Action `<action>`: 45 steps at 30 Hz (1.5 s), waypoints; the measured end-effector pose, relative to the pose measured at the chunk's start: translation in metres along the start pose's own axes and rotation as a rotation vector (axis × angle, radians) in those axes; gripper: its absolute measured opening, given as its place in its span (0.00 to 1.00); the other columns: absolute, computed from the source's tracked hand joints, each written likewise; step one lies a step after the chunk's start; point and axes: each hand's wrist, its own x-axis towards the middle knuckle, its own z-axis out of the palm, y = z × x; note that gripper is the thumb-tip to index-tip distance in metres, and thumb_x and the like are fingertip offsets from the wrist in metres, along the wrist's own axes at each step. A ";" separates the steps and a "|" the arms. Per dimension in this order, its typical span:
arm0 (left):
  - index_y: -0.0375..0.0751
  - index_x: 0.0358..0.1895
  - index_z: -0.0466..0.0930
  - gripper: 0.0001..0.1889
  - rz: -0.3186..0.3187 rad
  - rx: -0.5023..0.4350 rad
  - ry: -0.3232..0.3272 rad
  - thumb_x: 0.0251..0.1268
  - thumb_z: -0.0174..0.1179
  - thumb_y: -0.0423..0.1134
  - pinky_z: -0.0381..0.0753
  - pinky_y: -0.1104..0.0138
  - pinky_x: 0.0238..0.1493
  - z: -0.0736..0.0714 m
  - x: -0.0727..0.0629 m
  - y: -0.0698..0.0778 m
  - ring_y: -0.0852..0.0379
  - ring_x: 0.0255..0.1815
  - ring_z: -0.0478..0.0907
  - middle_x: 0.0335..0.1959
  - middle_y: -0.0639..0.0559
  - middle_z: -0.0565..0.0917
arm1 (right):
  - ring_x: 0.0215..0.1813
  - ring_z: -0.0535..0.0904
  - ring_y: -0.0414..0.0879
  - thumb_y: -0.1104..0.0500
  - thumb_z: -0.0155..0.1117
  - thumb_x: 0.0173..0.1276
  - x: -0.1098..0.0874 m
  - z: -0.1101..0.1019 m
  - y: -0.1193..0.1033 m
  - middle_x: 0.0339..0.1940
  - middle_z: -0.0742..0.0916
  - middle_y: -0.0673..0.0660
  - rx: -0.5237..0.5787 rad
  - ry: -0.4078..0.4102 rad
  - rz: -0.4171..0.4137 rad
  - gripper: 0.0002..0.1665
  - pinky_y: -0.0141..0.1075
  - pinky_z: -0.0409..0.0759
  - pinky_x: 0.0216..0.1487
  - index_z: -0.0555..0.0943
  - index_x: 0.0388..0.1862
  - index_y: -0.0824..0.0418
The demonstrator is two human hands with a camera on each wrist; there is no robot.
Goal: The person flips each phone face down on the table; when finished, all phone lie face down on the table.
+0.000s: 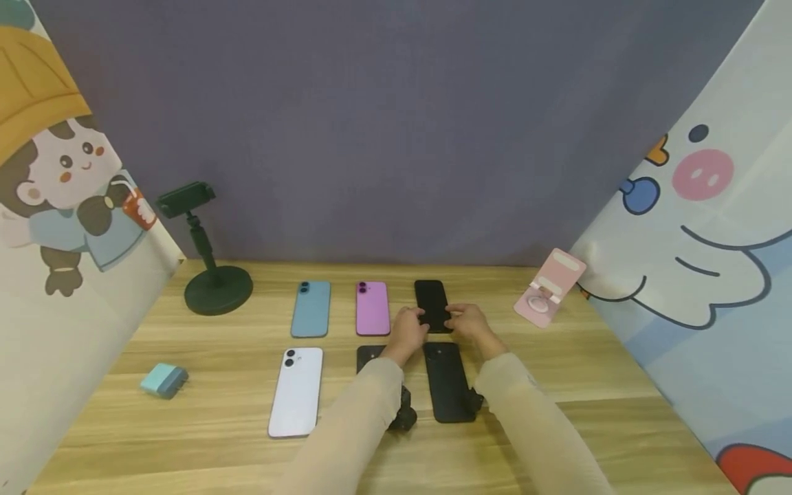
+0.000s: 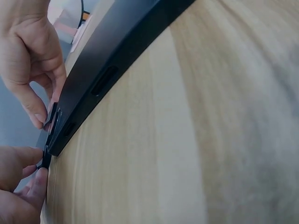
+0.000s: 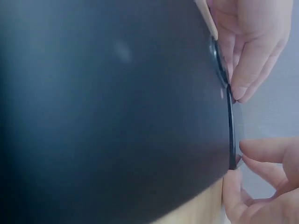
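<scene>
A black phone (image 1: 432, 302) is in the back row, between my two hands. My left hand (image 1: 408, 331) pinches its near left edge, thumb and fingers bent. On the opposite side my right hand (image 1: 471, 324) grips the near right edge with its fingertips. In the right wrist view a thin see-through edge (image 3: 239, 123) shows along the phone between the hands; I cannot tell what it is. Closer to me lies another black phone (image 1: 447, 385), beneath the gap between my forearms. A dark phone (image 1: 368, 353) is mostly hidden by my left forearm.
To the left are a blue phone (image 1: 311, 309), a pink phone (image 1: 372, 309) and a white phone (image 1: 297, 392). A dark green stand (image 1: 218, 291) and a teal charger plug (image 1: 163, 380) are farther left. A pink folding phone holder (image 1: 549, 289) is at the right. A grey curtain (image 1: 383, 137) borders the back.
</scene>
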 end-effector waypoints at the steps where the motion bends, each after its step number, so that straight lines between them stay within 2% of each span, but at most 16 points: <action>1: 0.30 0.53 0.80 0.16 -0.002 -0.005 0.000 0.63 0.64 0.32 0.79 0.60 0.48 0.000 0.000 -0.001 0.47 0.44 0.78 0.43 0.40 0.78 | 0.55 0.79 0.62 0.70 0.64 0.62 0.000 0.001 0.001 0.60 0.76 0.74 0.005 0.001 -0.001 0.26 0.39 0.82 0.43 0.76 0.61 0.72; 4: 0.30 0.53 0.81 0.16 -0.006 -0.027 -0.004 0.63 0.64 0.31 0.80 0.61 0.46 0.000 0.000 -0.002 0.48 0.43 0.79 0.41 0.41 0.77 | 0.58 0.76 0.63 0.70 0.64 0.62 0.000 0.001 0.003 0.63 0.74 0.74 0.037 0.004 -0.003 0.27 0.40 0.81 0.44 0.75 0.62 0.71; 6: 0.30 0.52 0.81 0.15 0.004 -0.040 -0.007 0.63 0.64 0.31 0.80 0.61 0.46 0.000 0.000 -0.003 0.47 0.43 0.79 0.41 0.41 0.77 | 0.55 0.77 0.61 0.71 0.63 0.62 0.001 0.000 0.005 0.63 0.73 0.75 0.079 0.001 -0.006 0.27 0.38 0.81 0.43 0.75 0.62 0.71; 8: 0.29 0.52 0.80 0.15 0.019 -0.047 -0.010 0.63 0.64 0.30 0.80 0.61 0.46 0.000 0.000 -0.003 0.47 0.43 0.79 0.40 0.40 0.77 | 0.48 0.79 0.59 0.71 0.63 0.63 0.001 -0.002 0.006 0.63 0.73 0.75 0.126 -0.007 -0.006 0.28 0.37 0.80 0.40 0.74 0.63 0.71; 11: 0.28 0.51 0.81 0.15 0.036 -0.058 -0.009 0.62 0.64 0.29 0.80 0.60 0.46 -0.002 0.001 -0.003 0.46 0.44 0.79 0.40 0.40 0.79 | 0.44 0.79 0.54 0.70 0.62 0.65 0.001 -0.006 0.005 0.61 0.75 0.75 0.176 -0.024 -0.015 0.28 0.37 0.79 0.40 0.73 0.65 0.70; 13: 0.28 0.51 0.81 0.14 0.042 -0.066 -0.006 0.62 0.63 0.29 0.79 0.59 0.47 -0.004 0.001 -0.002 0.46 0.44 0.79 0.41 0.39 0.80 | 0.44 0.80 0.55 0.69 0.62 0.66 0.001 -0.008 0.002 0.59 0.77 0.75 0.188 -0.033 -0.021 0.28 0.36 0.79 0.39 0.73 0.66 0.69; 15: 0.28 0.50 0.81 0.14 0.044 -0.074 0.000 0.62 0.64 0.30 0.79 0.58 0.48 -0.006 0.001 -0.001 0.45 0.45 0.79 0.41 0.38 0.81 | 0.47 0.81 0.56 0.68 0.61 0.67 0.000 -0.011 -0.001 0.59 0.78 0.74 0.197 -0.042 -0.030 0.28 0.35 0.79 0.38 0.72 0.66 0.67; 19: 0.30 0.50 0.82 0.14 0.057 -0.075 0.008 0.62 0.64 0.31 0.79 0.58 0.46 -0.006 0.002 0.000 0.47 0.43 0.79 0.39 0.41 0.83 | 0.47 0.81 0.59 0.66 0.60 0.68 -0.002 -0.013 -0.006 0.59 0.78 0.73 0.223 -0.060 -0.041 0.28 0.32 0.78 0.34 0.71 0.68 0.66; 21: 0.31 0.51 0.82 0.14 0.060 -0.077 0.005 0.63 0.63 0.32 0.79 0.59 0.44 -0.006 0.003 0.000 0.48 0.41 0.79 0.36 0.43 0.82 | 0.48 0.80 0.59 0.68 0.59 0.69 -0.003 -0.014 -0.008 0.60 0.76 0.73 0.267 -0.070 -0.049 0.28 0.34 0.81 0.38 0.71 0.68 0.67; 23: 0.33 0.52 0.83 0.15 0.065 -0.072 0.003 0.64 0.63 0.34 0.78 0.60 0.43 -0.004 0.004 -0.001 0.50 0.39 0.78 0.34 0.45 0.82 | 0.49 0.80 0.58 0.69 0.58 0.70 -0.004 -0.014 -0.009 0.60 0.75 0.75 0.311 -0.077 -0.065 0.28 0.39 0.82 0.46 0.69 0.68 0.69; 27: 0.36 0.54 0.83 0.15 0.054 -0.100 0.000 0.66 0.62 0.36 0.79 0.60 0.44 -0.002 0.006 -0.001 0.51 0.40 0.78 0.36 0.46 0.83 | 0.49 0.79 0.56 0.71 0.57 0.70 -0.005 -0.014 -0.011 0.59 0.74 0.75 0.397 -0.089 -0.076 0.28 0.46 0.79 0.54 0.68 0.68 0.72; 31: 0.37 0.55 0.82 0.15 0.051 -0.172 0.023 0.66 0.61 0.35 0.80 0.62 0.46 0.000 0.006 0.001 0.51 0.44 0.81 0.43 0.43 0.84 | 0.47 0.79 0.53 0.72 0.54 0.71 -0.005 -0.013 -0.015 0.56 0.75 0.73 0.462 -0.094 -0.059 0.28 0.44 0.78 0.55 0.65 0.69 0.74; 34: 0.36 0.56 0.81 0.16 0.045 -0.256 0.029 0.67 0.59 0.33 0.81 0.64 0.43 0.002 0.005 0.004 0.49 0.46 0.82 0.47 0.41 0.84 | 0.47 0.79 0.51 0.74 0.52 0.71 -0.006 -0.013 -0.017 0.55 0.75 0.72 0.500 -0.100 -0.049 0.28 0.40 0.79 0.53 0.64 0.70 0.74; 40: 0.35 0.59 0.78 0.17 -0.002 -0.465 0.023 0.69 0.57 0.31 0.83 0.68 0.35 0.004 0.003 0.010 0.49 0.44 0.83 0.45 0.40 0.83 | 0.45 0.80 0.48 0.75 0.50 0.70 -0.006 -0.013 -0.016 0.56 0.75 0.72 0.506 -0.126 -0.059 0.28 0.39 0.79 0.53 0.62 0.69 0.76; 45: 0.35 0.60 0.77 0.18 -0.030 -0.585 0.026 0.69 0.57 0.30 0.83 0.69 0.33 0.007 0.003 0.013 0.51 0.39 0.83 0.43 0.40 0.82 | 0.43 0.80 0.45 0.74 0.51 0.71 -0.005 -0.014 -0.015 0.54 0.77 0.71 0.502 -0.129 -0.073 0.28 0.39 0.79 0.54 0.62 0.69 0.77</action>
